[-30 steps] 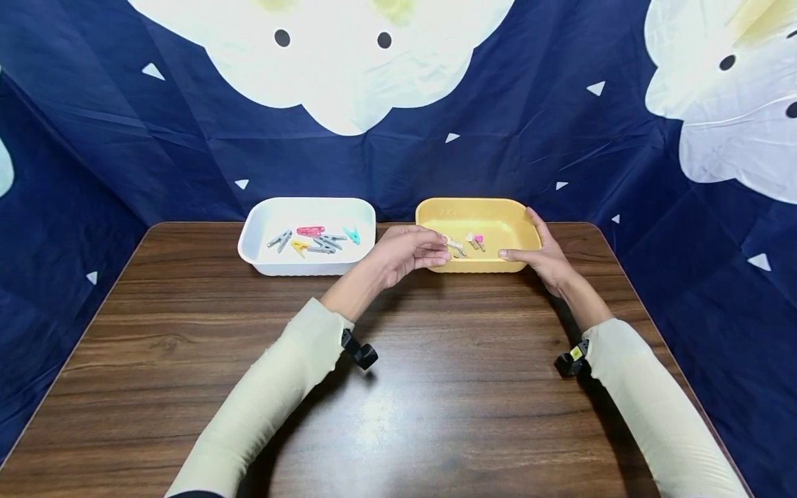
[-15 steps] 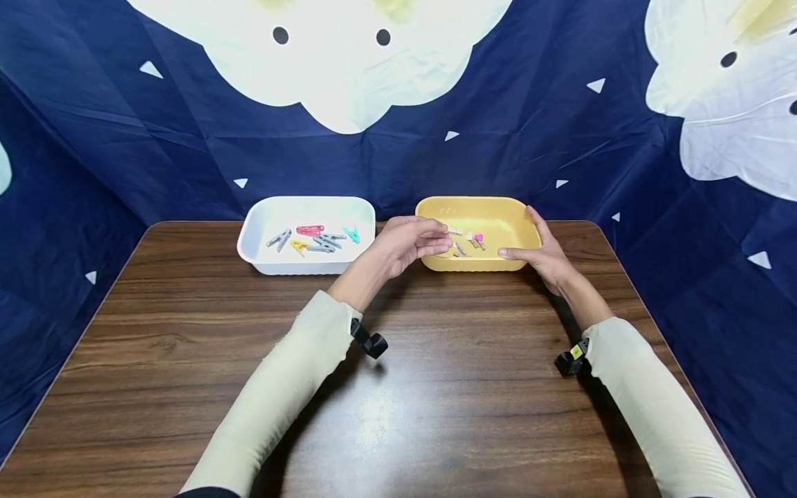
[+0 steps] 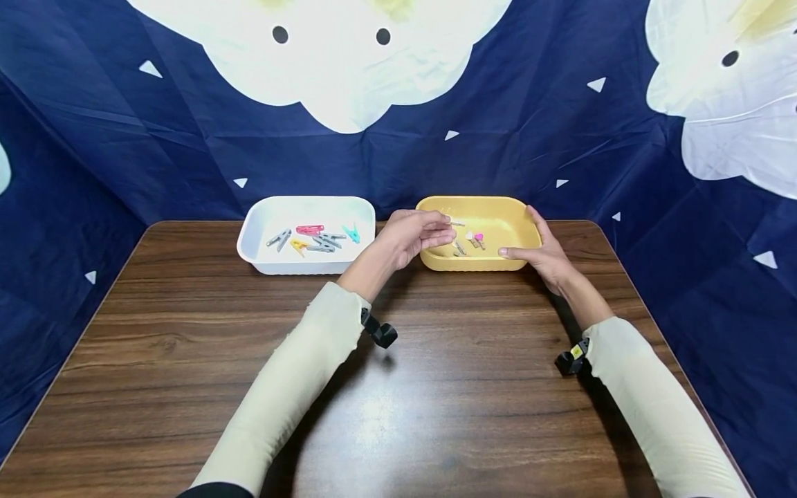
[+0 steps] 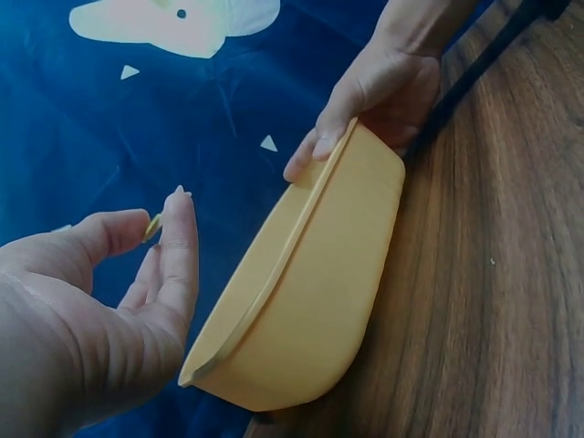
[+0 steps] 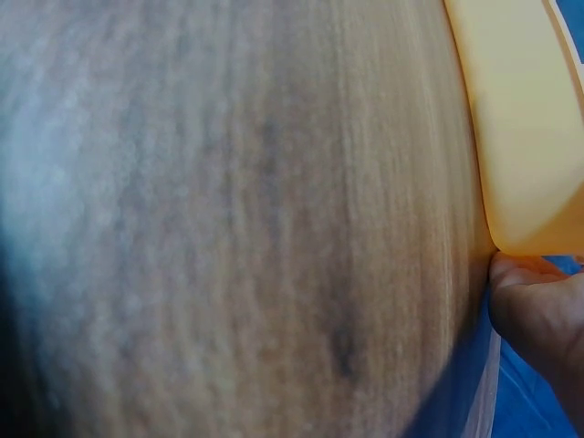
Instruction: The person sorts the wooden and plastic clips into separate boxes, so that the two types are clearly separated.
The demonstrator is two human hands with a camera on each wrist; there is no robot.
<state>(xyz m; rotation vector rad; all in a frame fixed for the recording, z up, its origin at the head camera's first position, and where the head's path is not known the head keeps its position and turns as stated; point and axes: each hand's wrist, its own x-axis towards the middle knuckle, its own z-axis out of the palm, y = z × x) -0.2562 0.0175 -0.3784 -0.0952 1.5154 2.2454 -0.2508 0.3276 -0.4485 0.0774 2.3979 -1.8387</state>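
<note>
In the head view my left hand (image 3: pixel 417 234) reaches over the left side of a yellow plastic bin (image 3: pixel 457 264). Its thumb and index finger pinch a small mini clothespin (image 3: pixel 457 223), seen end-on as a thin yellowish piece (image 4: pixel 153 226) in the left wrist view. Below it on the bin floor lie a few more mini clothespins (image 3: pixel 460 247), among them one with a white heart (image 3: pixel 470 236) and one with a pink heart (image 3: pixel 479 237). My right hand (image 3: pixel 544 259) grips the bin's right end, thumb over the front rim and fingers behind the outer wall.
A white bin (image 3: pixel 305 268) stands to the left, holding several larger clothespins: grey (image 3: pixel 320 247), red (image 3: pixel 310 229), yellow (image 3: pixel 299 247) and teal (image 3: pixel 352 234). Both bins sit at the far edge of a brown wooden table (image 3: pixel 373 387). A blue patterned cloth (image 3: pixel 398 166) hangs behind.
My left hand has moved a little away and to the right, lifting the pinched mini clothespin from beside the others. My right hand and both bins have stayed in place.
</note>
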